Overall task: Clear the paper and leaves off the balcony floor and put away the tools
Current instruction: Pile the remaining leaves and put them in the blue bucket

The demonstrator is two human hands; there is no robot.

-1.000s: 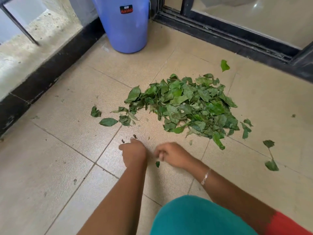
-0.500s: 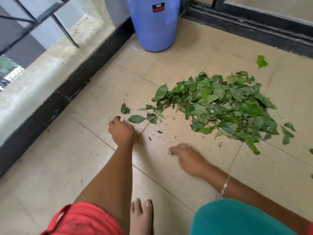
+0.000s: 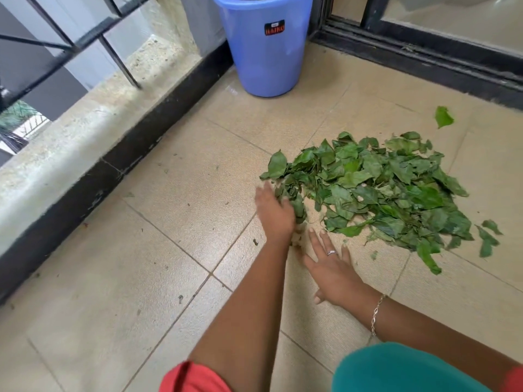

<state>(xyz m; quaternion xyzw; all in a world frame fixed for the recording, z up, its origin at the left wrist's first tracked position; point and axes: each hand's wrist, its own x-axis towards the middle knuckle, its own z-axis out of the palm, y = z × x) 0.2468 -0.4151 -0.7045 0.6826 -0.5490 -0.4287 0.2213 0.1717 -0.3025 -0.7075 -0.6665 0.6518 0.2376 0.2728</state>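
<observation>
left hand [image 3: 276,213], fingers loosely extended, pressed against the near-left edge of the leaf pile [image 3: 382,188]. right hand [image 3: 331,267] flat on the floor tiles [image 3: 169,250], fingers spread, just near of the pile. single leaf [image 3: 443,116] lies apart, beyond the heap. blue bin [image 3: 268,52] stands far, in the corner, green showing at its rim.

Bright, even daylight from the left, faint shadows, slight motion blur, wide-angle curvature at edges.

Beige tiled floor [image 3: 141,278]; black skirting [image 3: 147,142] under a concrete ledge [image 3: 85,123] (railed); dark-framed glass door [image 3: 452,18] beyond.
</observation>
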